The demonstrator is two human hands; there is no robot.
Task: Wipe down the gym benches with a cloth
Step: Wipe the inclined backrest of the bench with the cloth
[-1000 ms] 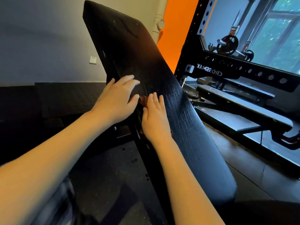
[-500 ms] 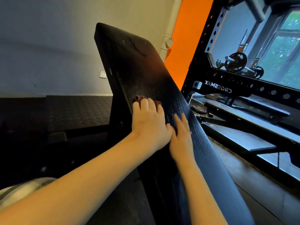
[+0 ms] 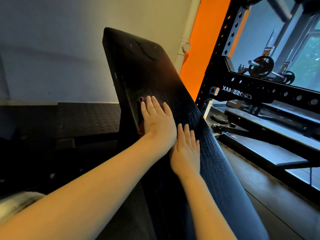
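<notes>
Pale wall (image 3: 60, 40), orange panel (image 3: 204, 40), black rack (image 3: 242, 91)

The bench pad (image 3: 155, 75) is black vinyl-like upholstery, finely grained, with a faint sheen and a crack near its top. The cloth (image 3: 140, 99) looks soft and matt. The rack (image 3: 277, 95) is matt black perforated metal.

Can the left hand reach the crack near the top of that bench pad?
Probably yes: the left hand presses the cloth flat on the pad, and bare pad runs unbroken up to the crack.

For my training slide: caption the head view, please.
Left hand presses a reddish cloth flat on the inclined bench pad; right hand rests beside it.
</notes>
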